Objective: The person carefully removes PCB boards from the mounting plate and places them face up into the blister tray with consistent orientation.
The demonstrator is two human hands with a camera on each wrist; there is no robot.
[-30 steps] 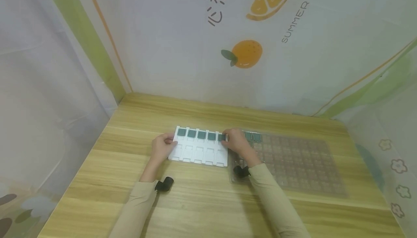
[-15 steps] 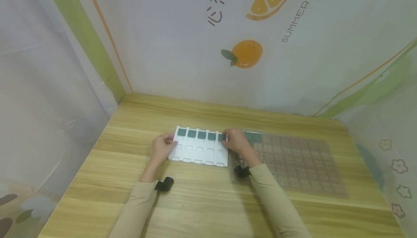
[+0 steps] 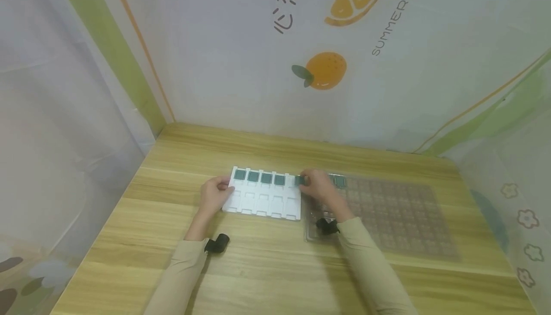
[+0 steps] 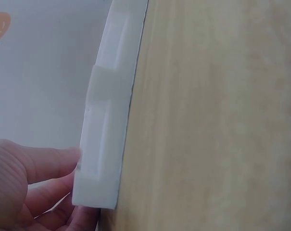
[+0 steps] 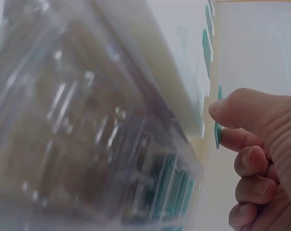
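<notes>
My left hand [image 3: 213,195] grips the left edge of the white plastic tray [image 3: 262,206]. In the left wrist view the thumb lies on the tray's edge [image 4: 94,139] and the other fingers reach beneath it. Between right thumb and finger, a thin green square chip [image 5: 218,137] is pinched on edge. My right hand [image 3: 319,185] holds it off the upper right corner of the white tray. Four-sided green chips [image 3: 266,178], several in a row, sit in the tray's top pockets. The top right pocket is without one.
A clear plastic tray [image 3: 400,219] with many small pockets lies to the right, beside the white one. Some green chips [image 3: 340,181] sit in its top row, partly behind my right hand. Both trays lie on the wooden table [image 3: 258,267]; a printed curtain [image 3: 241,90] hangs behind.
My right hand has drawn the chip out of the white tray's top right pocket and moved slightly right with it. The left hand and white tray have stayed in place.
</notes>
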